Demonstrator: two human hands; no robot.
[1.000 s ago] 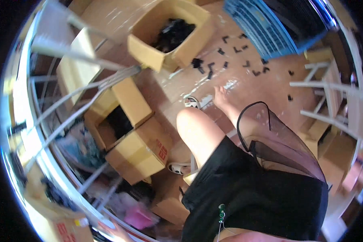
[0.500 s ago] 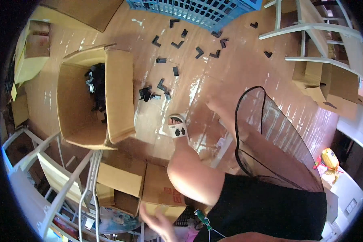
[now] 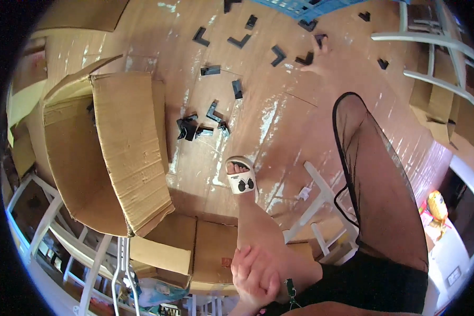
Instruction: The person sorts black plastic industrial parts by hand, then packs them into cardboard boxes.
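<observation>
Several black L-shaped corner pieces (image 3: 239,41) lie scattered on the wooden floor. My right hand (image 3: 321,58) reaches down at the far side, its fingers apart. Its fingertips are at one black corner piece (image 3: 320,39), while the thumb lies just below another corner piece (image 3: 304,58). Whether the fingers touch either piece is hard to tell. A small heap of corner pieces (image 3: 186,129) sits nearer, left of my sandalled foot (image 3: 242,176). My left hand (image 3: 255,276) rests on my bent knee with loosely curved fingers and no object in it.
A tall open cardboard box (image 3: 131,142) stands on the left, its inside mostly hidden. Another open box (image 3: 210,253) is beside my leg. A blue crate (image 3: 310,6) borders the far side. White-framed furniture (image 3: 437,39) and a further box (image 3: 442,105) stand right.
My right hand has moved away from me to the far corner pieces. My left hand has come from beside the lower box onto my knee. The view has shifted.
</observation>
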